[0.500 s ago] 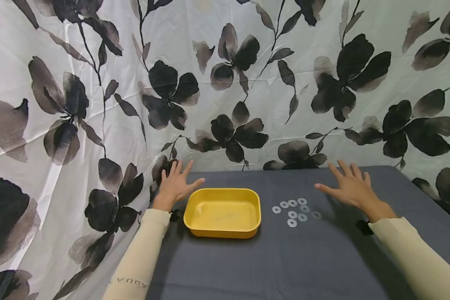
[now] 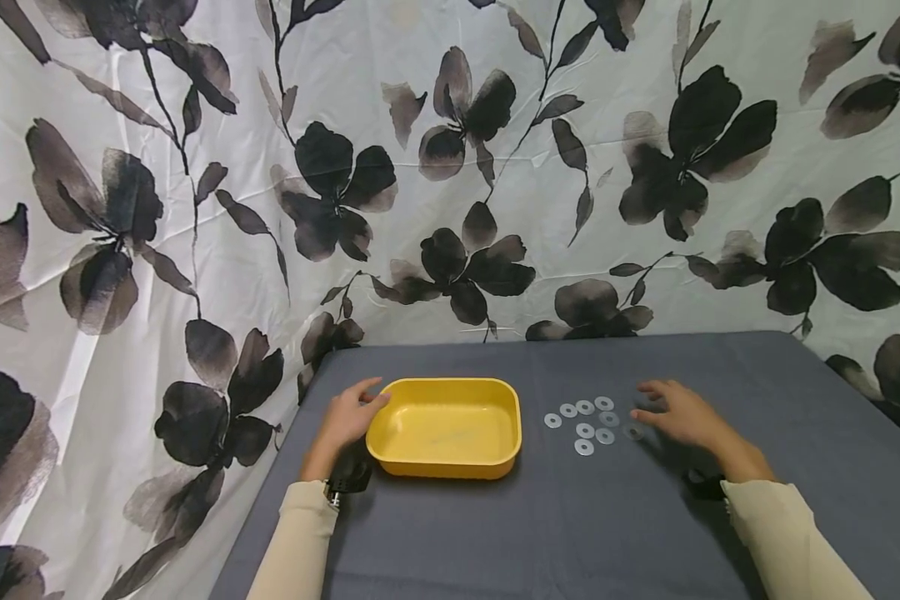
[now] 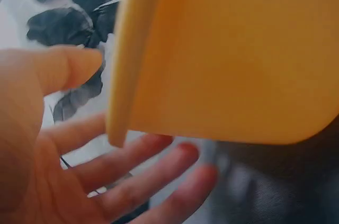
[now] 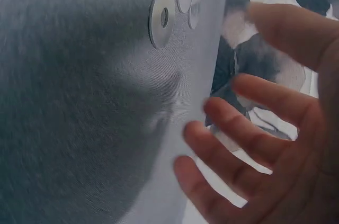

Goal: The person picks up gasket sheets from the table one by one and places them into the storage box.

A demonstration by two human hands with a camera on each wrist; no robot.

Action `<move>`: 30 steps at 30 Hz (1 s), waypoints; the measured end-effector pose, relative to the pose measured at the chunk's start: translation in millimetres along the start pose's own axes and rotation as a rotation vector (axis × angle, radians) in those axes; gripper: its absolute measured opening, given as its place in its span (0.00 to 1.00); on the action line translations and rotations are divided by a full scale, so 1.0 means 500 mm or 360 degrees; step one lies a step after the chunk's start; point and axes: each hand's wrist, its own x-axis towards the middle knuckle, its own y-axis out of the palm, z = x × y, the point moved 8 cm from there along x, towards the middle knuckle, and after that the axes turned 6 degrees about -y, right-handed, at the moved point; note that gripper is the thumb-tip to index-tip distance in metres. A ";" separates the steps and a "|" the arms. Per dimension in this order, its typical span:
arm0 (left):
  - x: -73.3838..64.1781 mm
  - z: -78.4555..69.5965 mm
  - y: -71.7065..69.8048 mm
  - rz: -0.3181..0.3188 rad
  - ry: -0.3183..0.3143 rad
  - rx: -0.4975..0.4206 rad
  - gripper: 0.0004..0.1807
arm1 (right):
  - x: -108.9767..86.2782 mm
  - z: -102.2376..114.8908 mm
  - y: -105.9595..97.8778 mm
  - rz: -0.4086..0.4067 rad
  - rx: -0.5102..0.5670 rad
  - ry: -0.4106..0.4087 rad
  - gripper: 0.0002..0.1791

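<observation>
1. Washers (image 2: 579, 431), nine in a loose cluster, lying flat on the grey worktop (image 2: 540, 533) to the right of the yellow tray (image 2: 444, 425); well clear of its rim, none inside it.
2. Closest to the tray, the washer at the cluster's left end (image 2: 547, 422); farthest from it, the outermost washer (image 2: 627, 434), near the right thumb.
3. By judgement, light, hard and stiff, with little risk of bending or breaking. Smooth, metallic look, so perhaps slippery under dry fingertips.
4. Best hold, probably: the outer edge, pinched between thumb and one fingertip. Very low against the worktop, so likely awkward to lift; could help to tip up one side first. Central hole visible, but likely too narrow for a good hold.
5. Right hand (image 2: 682, 414) on the tray's right, just beyond the cluster: fingers apart, loosely bent, holding nothing. Contact with the outermost washer: cannot tell.
6. Left hand (image 2: 348, 417) at the tray's left end: fingers relaxed and spread, thumb apart from the rim, gripping nothing. Fingertip contact with the wall: cannot tell.
7. Tray probably of light, rigid plastic, easily nudged; best steadied at the left rim.
</observation>
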 end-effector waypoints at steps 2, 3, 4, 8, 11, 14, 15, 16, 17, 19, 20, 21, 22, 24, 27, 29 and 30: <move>0.000 0.012 0.009 0.0074 -0.0018 -0.0126 0.29 | -0.003 -0.005 0.006 0.0031 0.0039 0.0021 0.30; 0.001 0.018 0.015 0.0131 -0.0033 -0.0214 0.28 | -0.003 -0.006 0.009 0.0048 0.0055 0.0034 0.28; 0.001 0.023 0.020 0.0184 -0.0035 -0.0298 0.28 | -0.004 -0.008 0.010 0.0066 0.0073 0.0052 0.26; 0.002 0.046 0.032 0.0359 -0.0058 -0.0598 0.29 | -0.003 -0.015 0.019 0.0115 0.0117 0.0118 0.22; 0.001 0.066 0.037 0.0419 -0.0093 -0.0693 0.30 | -0.003 -0.015 0.028 0.0116 0.0134 0.0141 0.21; -0.001 0.086 0.040 0.0455 -0.0121 -0.0762 0.31 | -0.001 -0.012 0.037 0.0114 0.0148 0.0170 0.21; -0.001 0.092 0.041 0.0469 -0.0117 -0.0785 0.31 | 0.000 -0.012 0.040 0.0121 0.0150 0.0192 0.21; -0.001 0.096 0.041 0.0483 -0.0119 -0.0813 0.31 | 0.001 -0.010 0.043 0.0128 0.0144 0.0196 0.21; -0.002 0.099 0.042 0.0497 -0.0115 -0.0835 0.32 | 0.002 -0.010 0.044 0.0132 0.0141 0.0211 0.21; -0.002 0.104 0.044 0.0520 -0.0101 -0.0868 0.32 | 0.003 -0.008 0.045 0.0135 0.0134 0.0242 0.20; -0.003 0.105 0.045 0.0532 -0.0091 -0.0879 0.32 | 0.003 -0.008 0.045 0.0136 0.0128 0.0256 0.19; -0.003 0.106 0.046 0.0546 -0.0082 -0.0885 0.33 | 0.002 -0.007 0.046 0.0135 0.0126 0.0266 0.19; -0.004 0.107 0.048 0.0557 -0.0080 -0.0897 0.33 | 0.001 -0.007 0.046 0.0133 0.0119 0.0273 0.18; -0.006 0.109 0.052 0.0582 -0.0065 -0.0907 0.34 | -0.002 -0.008 0.047 0.0134 0.0117 0.0306 0.16; -0.007 0.111 0.058 0.0606 -0.0051 -0.0941 0.34 | -0.007 -0.010 0.050 0.0125 0.0124 0.0336 0.14; -0.006 0.114 0.061 0.0612 -0.0046 -0.0954 0.35 | -0.010 -0.011 0.053 0.0117 0.0134 0.0350 0.13; -0.006 0.115 0.063 0.0613 -0.0043 -0.0962 0.35 | -0.011 -0.012 0.056 0.0111 0.0148 0.0358 0.13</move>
